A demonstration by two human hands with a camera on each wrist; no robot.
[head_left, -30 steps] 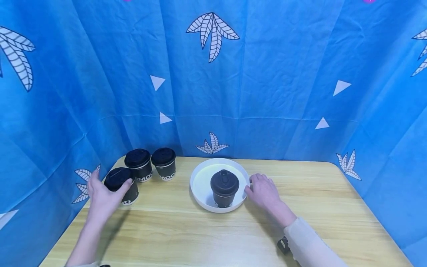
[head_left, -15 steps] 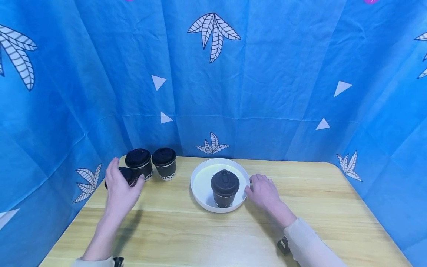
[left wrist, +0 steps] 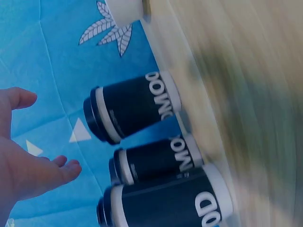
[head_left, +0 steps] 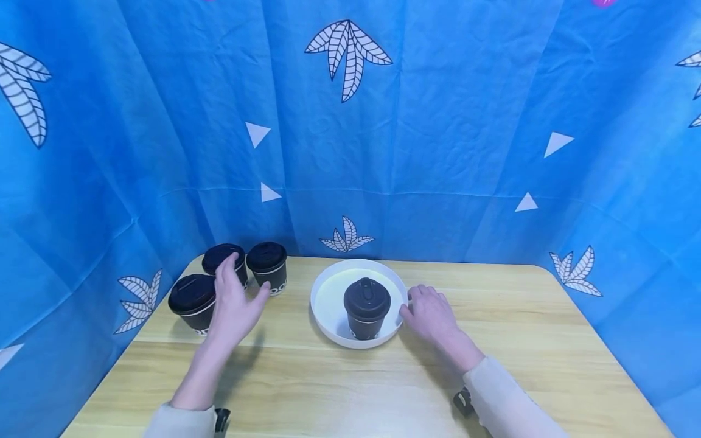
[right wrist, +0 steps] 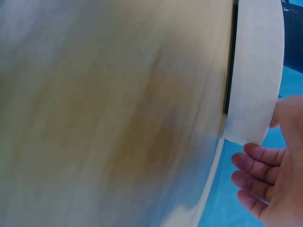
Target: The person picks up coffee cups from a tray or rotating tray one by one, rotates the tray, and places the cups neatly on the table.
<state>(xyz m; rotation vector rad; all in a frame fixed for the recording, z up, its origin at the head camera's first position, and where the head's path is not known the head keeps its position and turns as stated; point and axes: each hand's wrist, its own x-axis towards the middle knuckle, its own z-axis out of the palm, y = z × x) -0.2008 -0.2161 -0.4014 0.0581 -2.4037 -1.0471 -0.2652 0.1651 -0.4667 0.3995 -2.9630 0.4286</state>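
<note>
My left hand [head_left: 235,310] is held empty, thumb and fingers spread, among three black lidded paper coffee cups. The front-left coffee cup [head_left: 193,298] is left of the hand. Behind the fingers stands a second coffee cup [head_left: 220,254], partly covered by them, and the third coffee cup [head_left: 268,264] is just beyond the thumb. In the left wrist view the thumb and fingers point past the nearest cup's lid [left wrist: 94,116] without touching it. My right hand [head_left: 432,313] pinches the rim of a round white tray [right wrist: 255,71]. A fourth lidded coffee cup [head_left: 367,307] stands upright in this tray.
The wooden table [head_left: 328,389] is bordered by a blue cloth [head_left: 460,121] with leaf and triangle prints at the back and both sides. Dark wrist straps show beneath both sleeves.
My left hand has moved right, away from the front-left coffee cup, which stays on the table, toward the rightmost of the three. The right hand and tray have not moved.
</note>
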